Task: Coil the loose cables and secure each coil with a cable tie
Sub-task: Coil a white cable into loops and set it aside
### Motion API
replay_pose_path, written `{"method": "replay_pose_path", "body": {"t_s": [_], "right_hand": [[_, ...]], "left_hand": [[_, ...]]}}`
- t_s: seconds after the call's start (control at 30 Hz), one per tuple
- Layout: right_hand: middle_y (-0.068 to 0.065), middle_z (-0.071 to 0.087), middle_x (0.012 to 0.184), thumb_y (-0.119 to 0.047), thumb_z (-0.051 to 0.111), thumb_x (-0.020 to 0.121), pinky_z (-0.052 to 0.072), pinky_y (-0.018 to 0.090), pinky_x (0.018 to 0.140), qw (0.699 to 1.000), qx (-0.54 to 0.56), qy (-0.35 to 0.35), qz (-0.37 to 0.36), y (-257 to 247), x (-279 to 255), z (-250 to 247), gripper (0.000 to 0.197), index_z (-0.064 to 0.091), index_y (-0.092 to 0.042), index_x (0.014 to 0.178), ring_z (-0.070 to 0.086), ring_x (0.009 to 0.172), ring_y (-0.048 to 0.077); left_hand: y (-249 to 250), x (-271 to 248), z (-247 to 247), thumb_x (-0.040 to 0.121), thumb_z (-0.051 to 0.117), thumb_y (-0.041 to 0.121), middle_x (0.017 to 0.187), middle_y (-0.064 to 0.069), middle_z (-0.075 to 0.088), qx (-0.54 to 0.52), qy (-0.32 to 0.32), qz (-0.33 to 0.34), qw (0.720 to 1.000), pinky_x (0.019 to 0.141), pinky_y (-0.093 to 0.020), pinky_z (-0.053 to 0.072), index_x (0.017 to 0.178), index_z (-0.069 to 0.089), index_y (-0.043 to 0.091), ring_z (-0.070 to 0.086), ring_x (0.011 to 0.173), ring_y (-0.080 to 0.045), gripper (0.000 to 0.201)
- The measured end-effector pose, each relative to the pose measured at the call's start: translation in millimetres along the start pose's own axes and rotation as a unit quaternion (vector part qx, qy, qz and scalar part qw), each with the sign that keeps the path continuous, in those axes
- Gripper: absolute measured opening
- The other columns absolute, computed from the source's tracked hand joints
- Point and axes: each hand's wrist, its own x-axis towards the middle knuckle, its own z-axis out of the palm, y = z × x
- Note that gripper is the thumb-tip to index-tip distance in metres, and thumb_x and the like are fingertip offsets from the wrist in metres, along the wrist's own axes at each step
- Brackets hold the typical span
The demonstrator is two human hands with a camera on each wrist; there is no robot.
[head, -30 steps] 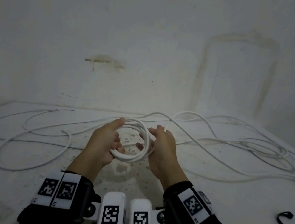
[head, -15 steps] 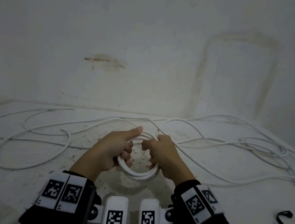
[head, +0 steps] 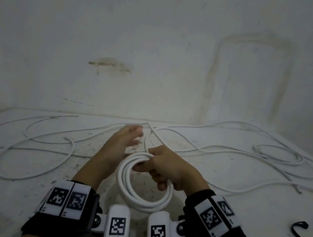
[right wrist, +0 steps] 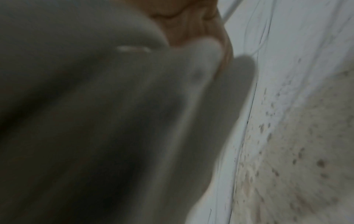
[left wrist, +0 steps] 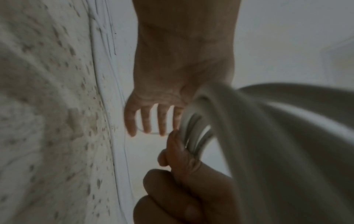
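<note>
The right hand [head: 165, 169] is gripping a white coil [head: 143, 189] of several turns, fingers curled round its upper right side, holding it just above the counter [head: 12, 197] in front of the person. The left hand [head: 124, 142] is reaching forward beside the coil with fingers spread and straight, holding nothing; it is blurred. A loose white cable [head: 219, 150] is trailing from the coil across the counter in wide loops to both sides. A black cable [head: 302, 234] is lying at the right edge. No containers are showing.
</note>
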Motion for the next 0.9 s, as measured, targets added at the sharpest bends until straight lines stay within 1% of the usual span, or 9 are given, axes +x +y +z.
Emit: {"method": "replay_pose_path", "body": {"t_s": [0.1,0.23,0.33,0.4,0.47,0.6,0.7,0.77,0.9], "right_hand": [[0.0,0.027,0.05,-0.008,0.062,0.086,0.026,0.019,0.04,1.0,-0.005,-0.02,-0.009,-1.0,-0.8,2.3,0.022,0.048,-0.01,0.069,0.02,0.04,0.013],[0.0,0.029,0.05,-0.005,0.061,0.085,0.026,0.018,0.039,0.999,0.003,-0.026,-0.036,-2.9,-1.8,3.0,0.022,0.047,-0.011,0.07,0.022,0.039,0.011],[-0.003,0.029,0.046,-0.002,0.061,0.084,0.025,0.018,0.04,0.998,0.024,-0.02,-0.058,-2.3,-3.7,0.5,0.023,0.048,-0.01,0.067,0.022,0.038,0.011],[-0.002,0.028,0.044,0.002,0.059,0.084,0.024,0.018,0.04,0.995,0.046,-0.018,-0.082,-3.7,-5.5,-1.3,0.016,0.052,-0.006,0.071,0.022,0.037,0.011],[-0.002,0.029,0.044,0.005,0.056,0.084,0.023,0.018,0.04,0.991,0.069,-0.012,-0.111,-5.6,-7.1,-2.4,0.02,0.054,-0.005,0.067,0.022,0.036,0.012],[-0.001,0.026,0.045,0.007,0.052,0.085,0.02,0.019,0.041,0.978,0.118,0.003,-0.175,-10.9,-12.0,-4.7,0.047,0.057,-0.022,0.048,0.02,0.038,0.013],[0.0,0.025,0.046,0.006,0.055,0.084,0.021,0.02,0.04,0.969,0.128,0.019,-0.212,-14.4,-15.5,-8.6,0.047,0.062,-0.023,0.047,0.019,0.038,0.013],[0.001,0.026,0.045,0.007,0.054,0.085,0.023,0.02,0.04,0.965,0.123,0.048,-0.228,-13.5,-13.8,-10.0,0.048,0.06,-0.023,0.047,0.019,0.038,0.014],[-0.005,0.031,0.04,0.002,0.055,0.089,0.029,0.019,0.038,0.944,0.124,0.156,-0.262,-11.0,-6.4,-13.5,0.038,0.05,-0.013,0.055,0.024,0.034,0.011]], "left_hand": [[1.1,-0.9,-8.2,0.07,0.046,0.016,0.119,0.014,0.059,0.028,-0.027,0.139,0.99,0.085,-0.023,0.041,0.101,0.063,0.032,0.049,0.114,-0.004,0.038],[-3.6,0.5,-15.6,0.063,0.036,0.01,0.126,0.01,0.057,0.145,-0.144,0.225,0.953,0.093,-0.012,0.037,0.098,0.066,0.012,0.047,0.122,-0.001,0.046],[-7.5,9.8,-23.3,0.065,0.05,0.034,0.126,0.022,0.053,0.23,-0.149,0.23,0.934,0.094,-0.007,0.03,0.089,0.067,0.033,0.043,0.122,0.003,0.029],[-11.4,14.5,-31.4,0.062,0.059,0.057,0.123,0.027,0.05,0.286,-0.123,0.263,0.913,0.096,-0.008,0.028,0.09,0.063,0.047,0.043,0.121,0.0,0.029],[-15.1,17.6,-33.4,0.066,0.058,0.069,0.118,0.023,0.052,0.316,-0.077,0.329,0.887,0.098,-0.017,0.03,0.089,0.062,0.047,0.046,0.116,-0.007,0.032],[-8.8,16.0,-25.7,0.076,0.061,0.04,0.086,-0.002,0.06,0.35,0.044,0.436,0.828,0.073,-0.017,0.038,0.075,0.062,0.006,0.05,0.084,-0.014,0.034],[-5.3,11.6,-29.0,0.074,0.066,0.025,0.072,-0.005,0.057,0.405,0.134,0.439,0.791,0.067,-0.028,0.036,0.063,0.058,0.006,0.045,0.076,-0.019,0.023],[-4.1,7.6,-29.9,0.074,0.058,0.028,0.075,-0.006,0.057,0.439,0.182,0.416,0.776,0.064,-0.034,0.035,0.061,0.06,0.008,0.045,0.078,-0.024,0.024],[2.1,2.6,-32.1,0.075,0.047,0.031,0.076,-0.01,0.053,0.416,0.259,0.38,0.785,0.06,-0.033,0.035,0.061,0.066,0.004,0.047,0.072,-0.027,0.035]]}}
